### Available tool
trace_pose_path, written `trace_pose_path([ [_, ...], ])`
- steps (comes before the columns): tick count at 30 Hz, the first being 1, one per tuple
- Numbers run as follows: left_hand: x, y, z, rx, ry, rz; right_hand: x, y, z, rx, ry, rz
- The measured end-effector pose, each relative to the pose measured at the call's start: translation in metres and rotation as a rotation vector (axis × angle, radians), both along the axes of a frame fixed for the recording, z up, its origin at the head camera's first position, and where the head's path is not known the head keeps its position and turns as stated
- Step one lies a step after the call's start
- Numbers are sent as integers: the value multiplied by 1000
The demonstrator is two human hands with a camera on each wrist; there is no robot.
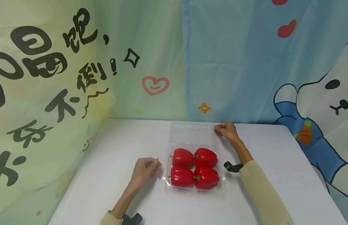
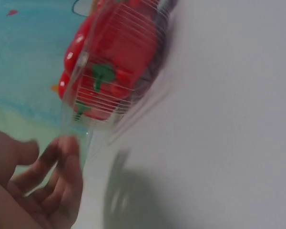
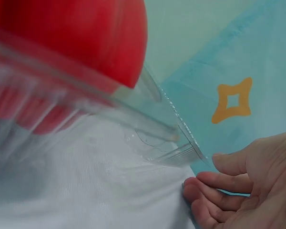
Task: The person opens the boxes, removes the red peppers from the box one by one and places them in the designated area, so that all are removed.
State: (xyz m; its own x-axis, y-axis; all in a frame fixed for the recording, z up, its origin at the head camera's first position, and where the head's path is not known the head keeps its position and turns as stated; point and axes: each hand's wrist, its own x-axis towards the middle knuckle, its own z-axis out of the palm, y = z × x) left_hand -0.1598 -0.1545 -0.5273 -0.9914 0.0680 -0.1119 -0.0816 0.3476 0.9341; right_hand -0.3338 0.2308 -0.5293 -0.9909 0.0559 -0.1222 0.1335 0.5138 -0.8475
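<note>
Now, clamshell box (image 1: 194, 170): mid-bench (image 1: 112, 162), lid (image 1: 192, 134) flipped back behind four red peppers (image 1: 195, 168).
Left hand (image 1: 146, 169): loosely curled, holding nothing, just beside box's left rim.
Right hand (image 1: 226, 129): fingertips at lid's far right corner; grip unclear.
Handling: probably thin, flexy, slippery plastic; grasp rims.

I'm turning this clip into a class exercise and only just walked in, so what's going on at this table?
A person sits at a white table with a clear plastic clamshell box holding four red bell peppers. Its transparent hinged lid lies open, flat on the table behind the tray. The right hand is at the lid's far right corner, fingers curled at its edge. The left hand rests loosely curled beside the tray's left side, gripping nothing.
</note>
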Motion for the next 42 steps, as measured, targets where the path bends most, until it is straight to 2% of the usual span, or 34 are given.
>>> trace_pose_path([
  [3,-7,6,-1,-82,95,120,6,3,2,19,-1,3],
  [7,-18,17,0,-93,130,181,18,6,14,35,24,-12],
  [12,-35,30,-1,-124,112,191,32,8,34,57,174,12],
  [17,-48,37,-4,-125,91,188,49,7,50,81,316,82],
  [20,-51,40,-5,-85,79,186,62,8,57,111,335,113],
  [25,-55,45,-8,-33,73,192,84,10,61,116,304,117],
  [32,-57,49,-11,-47,72,209,113,5,58,123,290,104],
  [42,-59,50,-11,-62,104,213,142,1,51,117,442,114],
])
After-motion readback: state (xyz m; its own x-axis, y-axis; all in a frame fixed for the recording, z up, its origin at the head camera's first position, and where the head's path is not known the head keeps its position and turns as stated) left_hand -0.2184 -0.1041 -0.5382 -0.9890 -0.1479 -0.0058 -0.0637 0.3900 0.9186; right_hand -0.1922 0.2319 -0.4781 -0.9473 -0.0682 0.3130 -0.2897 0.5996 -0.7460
